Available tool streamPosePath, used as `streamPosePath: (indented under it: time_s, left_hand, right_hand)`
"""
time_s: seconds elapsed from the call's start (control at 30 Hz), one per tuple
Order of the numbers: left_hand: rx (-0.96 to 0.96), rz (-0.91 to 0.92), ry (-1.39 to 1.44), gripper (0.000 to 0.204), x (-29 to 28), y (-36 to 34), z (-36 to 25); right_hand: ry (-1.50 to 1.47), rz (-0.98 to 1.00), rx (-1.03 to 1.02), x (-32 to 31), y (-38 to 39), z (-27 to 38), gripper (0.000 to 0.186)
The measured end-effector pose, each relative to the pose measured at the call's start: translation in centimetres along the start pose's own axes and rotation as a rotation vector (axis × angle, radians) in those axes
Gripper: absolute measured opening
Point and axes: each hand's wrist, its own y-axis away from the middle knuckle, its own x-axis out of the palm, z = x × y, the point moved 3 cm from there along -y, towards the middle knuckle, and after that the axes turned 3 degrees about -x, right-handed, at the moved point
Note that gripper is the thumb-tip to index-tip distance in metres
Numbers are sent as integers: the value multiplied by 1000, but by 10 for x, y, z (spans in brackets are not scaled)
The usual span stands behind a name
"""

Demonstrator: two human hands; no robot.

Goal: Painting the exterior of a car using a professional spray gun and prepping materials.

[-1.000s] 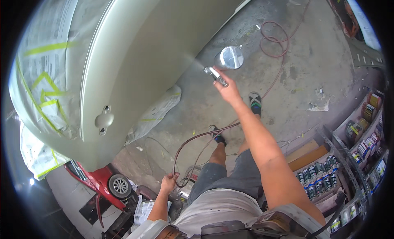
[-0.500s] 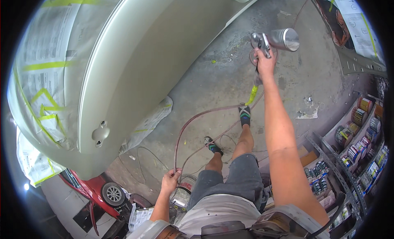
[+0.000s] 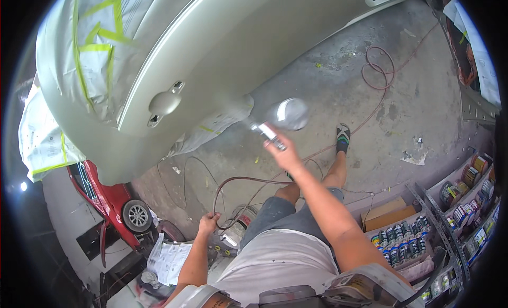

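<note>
My right hand [image 3: 286,156] is closed round the grip of a metal spray gun [image 3: 271,135]. The gun's silver cup [image 3: 292,115] is blurred by motion. Its nozzle points left at a car's pale champagne-coloured side panel [image 3: 211,70], apart from it, and a faint whitish haze hangs between them. To the left on that panel is a door handle [image 3: 164,104] in the same colour. Low on the left, my left hand [image 3: 209,223] grips a reddish air hose [image 3: 241,179], which loops up and rightward behind my right forearm.
Masking sheets [image 3: 98,70] with yellow-green tape cover the car's upper part. More hose [image 3: 378,70] lies coiled on the concrete floor. Shelves of paint cans [image 3: 402,239] stand at the lower right, beside a cardboard box [image 3: 389,215]. A red car [image 3: 106,202] is at the lower left.
My right hand has swung the spray gun leftward and nearer to my body, close to the panel. The view has turned, and my left hand still holds the hose.
</note>
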Motion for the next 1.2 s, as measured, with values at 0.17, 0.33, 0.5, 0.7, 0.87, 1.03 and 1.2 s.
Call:
streamPosePath:
  time_s: [0.17, 0.33, 0.5, 0.7, 0.87, 1.03, 1.2]
  left_hand:
    - [-25, 5, 23, 27, 4, -3, 7]
    - [57, 22, 34, 28, 19, -4, -28]
    - [122, 69, -15, 30, 41, 12, -102]
    - [236, 97, 36, 32, 59, 61, -217]
    - [334, 166, 59, 27, 58, 103, -285]
    - [319, 146, 157, 27, 56, 89, -256]
    - [217, 18, 129, 27, 44, 60, -166]
  right_hand:
    - [-210, 538, 184, 47, 14, 18, 54]
    - [20, 76, -55, -34, -32, 29, 56]
    - [23, -101, 42, -158, -83, 68, 55]
    - [73, -384, -16, -306, -129, 130, 42]
    - [127, -571, -120, -410, -165, 165, 34]
    - [23, -781, -236, -393, -164, 174, 10]
    - [-133, -515, -88, -299, -120, 135, 26]
